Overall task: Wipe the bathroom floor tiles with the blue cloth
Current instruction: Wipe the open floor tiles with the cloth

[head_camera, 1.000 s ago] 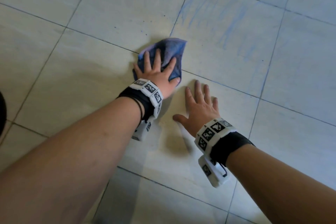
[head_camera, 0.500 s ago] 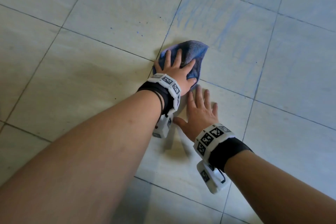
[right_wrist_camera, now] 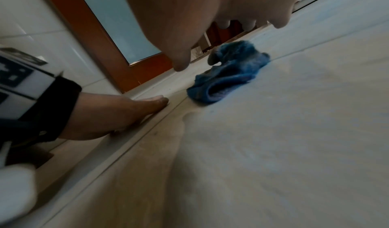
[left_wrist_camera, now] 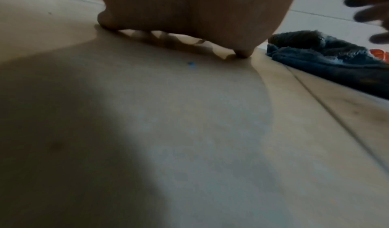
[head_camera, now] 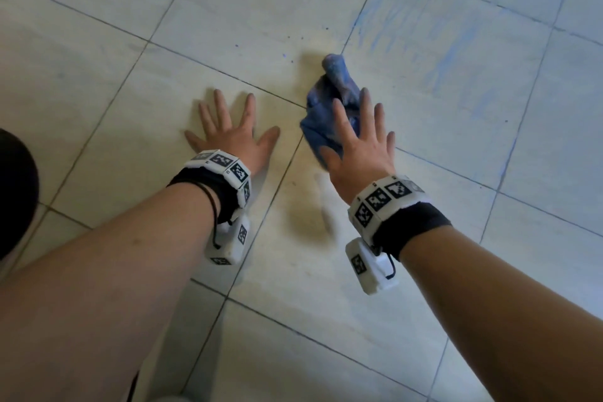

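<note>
Pale floor tiles point(head_camera: 107, 140) with thin grout lines fill the room under me, and a brown door frame point(right_wrist_camera: 99, 37) stands at the far edge. One blue cloth point(head_camera: 326, 114) lies bunched on the tiles, straddling a grout line, with faint blue streaks point(head_camera: 424, 42) on the tile just beyond it. Both my hands are down here, two in all. My left hand point(head_camera: 233, 137) lies flat on the tile left of the cloth, near but not touching it, fingers spread and holding nothing; I judge it is there to prop my weight while I lean forward. My right hand point(head_camera: 359, 143) hovers above the near side of the cloth, fingers straight and released, clear of it in the right wrist view point(right_wrist_camera: 202, 23). I take it the hand is placed to come down and press the cloth for the next wipe.
</note>
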Available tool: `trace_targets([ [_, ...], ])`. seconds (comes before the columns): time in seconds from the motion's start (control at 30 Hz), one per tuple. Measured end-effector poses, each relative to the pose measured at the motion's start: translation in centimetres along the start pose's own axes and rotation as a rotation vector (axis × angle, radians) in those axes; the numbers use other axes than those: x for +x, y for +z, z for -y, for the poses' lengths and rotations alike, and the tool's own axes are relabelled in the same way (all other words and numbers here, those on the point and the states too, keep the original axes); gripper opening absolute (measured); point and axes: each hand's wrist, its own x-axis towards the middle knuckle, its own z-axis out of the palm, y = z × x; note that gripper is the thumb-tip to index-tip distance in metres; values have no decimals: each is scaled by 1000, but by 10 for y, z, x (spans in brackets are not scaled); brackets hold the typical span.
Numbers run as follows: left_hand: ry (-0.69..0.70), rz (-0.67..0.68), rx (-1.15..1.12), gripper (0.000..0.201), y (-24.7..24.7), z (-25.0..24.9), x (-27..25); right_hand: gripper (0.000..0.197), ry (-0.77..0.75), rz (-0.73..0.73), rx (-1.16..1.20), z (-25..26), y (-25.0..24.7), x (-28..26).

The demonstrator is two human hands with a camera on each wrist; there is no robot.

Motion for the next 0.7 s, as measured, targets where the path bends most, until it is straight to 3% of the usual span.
trace_targets([
  [0.27,-27,36,-27,83,-3,-2,4,64,9,126,-188,20,20,39],
  [0.5,-144,121,-68,110,-39,-9,21,61,16,174,-209,23,16,40],
  [0.7,-174,136,-43,112,-42,-20,22,80,63,284,-204,29,5,43],
])
